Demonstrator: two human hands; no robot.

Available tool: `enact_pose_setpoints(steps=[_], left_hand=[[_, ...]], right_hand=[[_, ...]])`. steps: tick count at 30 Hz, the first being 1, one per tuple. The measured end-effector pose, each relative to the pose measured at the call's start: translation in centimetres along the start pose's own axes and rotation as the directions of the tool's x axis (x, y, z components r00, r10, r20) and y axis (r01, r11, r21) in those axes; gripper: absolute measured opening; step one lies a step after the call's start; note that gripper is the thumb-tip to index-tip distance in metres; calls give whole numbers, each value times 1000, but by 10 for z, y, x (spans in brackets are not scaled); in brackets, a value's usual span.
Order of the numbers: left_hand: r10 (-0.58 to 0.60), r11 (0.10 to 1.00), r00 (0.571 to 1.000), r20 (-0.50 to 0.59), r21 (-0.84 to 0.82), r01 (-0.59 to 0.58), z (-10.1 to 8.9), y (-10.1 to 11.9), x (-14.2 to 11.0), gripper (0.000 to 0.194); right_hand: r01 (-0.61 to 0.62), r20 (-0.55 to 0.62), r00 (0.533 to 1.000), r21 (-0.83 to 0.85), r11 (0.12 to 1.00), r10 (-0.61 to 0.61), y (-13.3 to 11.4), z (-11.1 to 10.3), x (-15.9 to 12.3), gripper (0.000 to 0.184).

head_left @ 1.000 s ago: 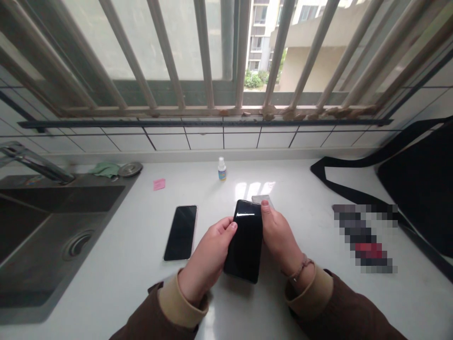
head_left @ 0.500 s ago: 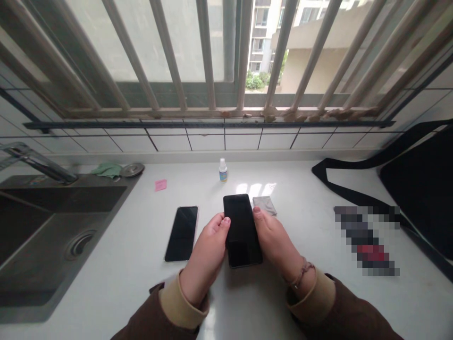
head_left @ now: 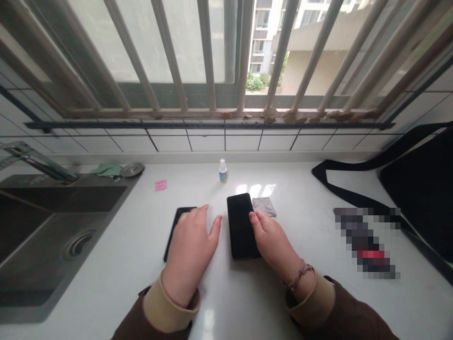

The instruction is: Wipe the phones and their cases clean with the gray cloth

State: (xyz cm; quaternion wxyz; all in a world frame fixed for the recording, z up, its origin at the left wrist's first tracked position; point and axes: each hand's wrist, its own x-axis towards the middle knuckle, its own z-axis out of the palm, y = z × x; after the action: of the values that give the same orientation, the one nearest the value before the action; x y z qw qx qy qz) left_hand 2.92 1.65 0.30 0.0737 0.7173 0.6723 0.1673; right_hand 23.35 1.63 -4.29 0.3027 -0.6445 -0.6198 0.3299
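Note:
My right hand (head_left: 274, 233) grips a black smartphone (head_left: 242, 226) by its right edge, thumb on the front, screen facing up. My left hand (head_left: 193, 243) is apart from that phone, its thumb and forefinger spread. It hovers over a second smartphone (head_left: 176, 226) with a dark screen, hiding most of it; whether the hand touches it I cannot tell. Just behind my right hand lies a folded grey cloth (head_left: 264, 206). A small white spray bottle (head_left: 222, 171) with a blue and yellow label stands upright farther back.
The sink (head_left: 116, 208) with its faucet (head_left: 38, 163) is at the left. A green cloth (head_left: 107, 170) and a metal drain cover (head_left: 132, 170) lie on its rim. A pink paper (head_left: 160, 185) is on the white counter (head_left: 304, 189). A black bag (head_left: 421, 189) with straps and a blurred-out object are at right.
My left hand has let go of the held phone and moved left over the other phone. My right hand still grips the first phone, which has turned slightly.

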Motion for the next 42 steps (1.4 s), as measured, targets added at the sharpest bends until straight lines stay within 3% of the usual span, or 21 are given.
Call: enact_pose_setpoints(steps=[3, 5, 8, 11, 16, 21, 24, 31, 34, 36, 38, 40, 42], left_hand=[[-137, 927, 987, -83, 341, 158, -8, -10, 1, 57], [-238, 880, 967, -88, 402, 253, -10, -16, 1, 63], [-298, 872, 954, 17, 411, 265, -10, -23, 3, 65], [-270, 886, 960, 79, 412, 215, -8, -24, 4, 62], [-163, 912, 986, 41, 386, 135, 2, -17, 4, 56], [-83, 937, 996, 20, 342, 71, 14, -5, -1, 55], [-68, 938, 998, 2, 340, 64, 16, 0, -5, 57], [-97, 947, 995, -9, 306, 95, 19, 1, -7, 61], [-32, 993, 993, -112, 108, 44, 8, 4, -2, 52], [75, 976, 979, -192, -188, -112, -11, 10, -4, 38], [188, 801, 968, -166, -544, -249, -35, 20, -15, 29], [230, 586, 973, -19, -796, -154, -60, 27, -38, 26], [324, 480, 942, 83, -873, -89, -78, 27, -67, 33]], right_hand=[[-9, 9, 1000, -122, 993, 10, 0, 1, 0, 39], [-9, 25, 1000, -160, 987, 13, -1, 2, -1, 38], [-12, 37, 999, -185, 983, 19, -2, 3, -1, 36], [-15, 36, 999, -206, 979, 23, -3, 3, -2, 35], [-41, 18, 999, -269, 962, 48, -5, 2, -2, 37], [-43, -9, 999, -463, 885, 44, -6, 3, -4, 44], [-27, 19, 999, -535, 845, 44, -6, 3, -6, 44], [-20, 28, 999, -542, 840, 42, -9, 0, -7, 44], [-17, -10, 1000, -554, 832, 14, -13, -4, -8, 47], [-12, -31, 1000, -558, 830, -6, -15, -6, -9, 49], [5, -20, 1000, -561, 828, -20, -17, -7, -11, 52], [30, 24, 1000, -561, 827, -20, -17, -6, -12, 56], [43, 58, 998, -568, 822, -12, -15, -4, -12, 59]])
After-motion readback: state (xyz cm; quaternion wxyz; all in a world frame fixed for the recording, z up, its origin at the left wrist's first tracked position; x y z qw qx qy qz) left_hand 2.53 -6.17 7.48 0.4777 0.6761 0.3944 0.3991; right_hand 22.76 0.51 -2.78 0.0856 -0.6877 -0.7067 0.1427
